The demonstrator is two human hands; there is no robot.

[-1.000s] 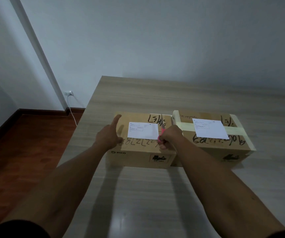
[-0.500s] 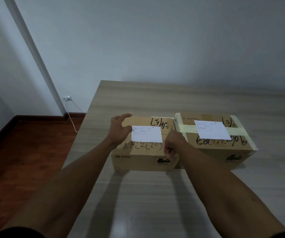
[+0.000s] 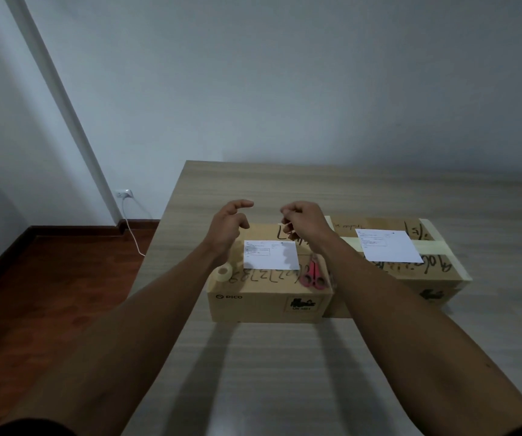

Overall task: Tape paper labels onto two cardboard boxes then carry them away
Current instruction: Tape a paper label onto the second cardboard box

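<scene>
Two cardboard boxes stand side by side on the table. The left box carries a loose white paper label, a small tape roll at its front left corner and red scissors near its right edge. On the right box, a pale tape band crosses over its label. My left hand hovers above the left box with fingers loosely curved, holding nothing. My right hand hovers beside it, fingertips pinching what looks like a short strip of tape.
The wooden table runs back to a grey wall; its left edge drops to a dark red floor. A wall socket with a white cable sits low on the left wall.
Both hands lifted off the left box and came together above it. The scissors left my right hand and now lie on the box; the tape roll now shows at the front left corner.
</scene>
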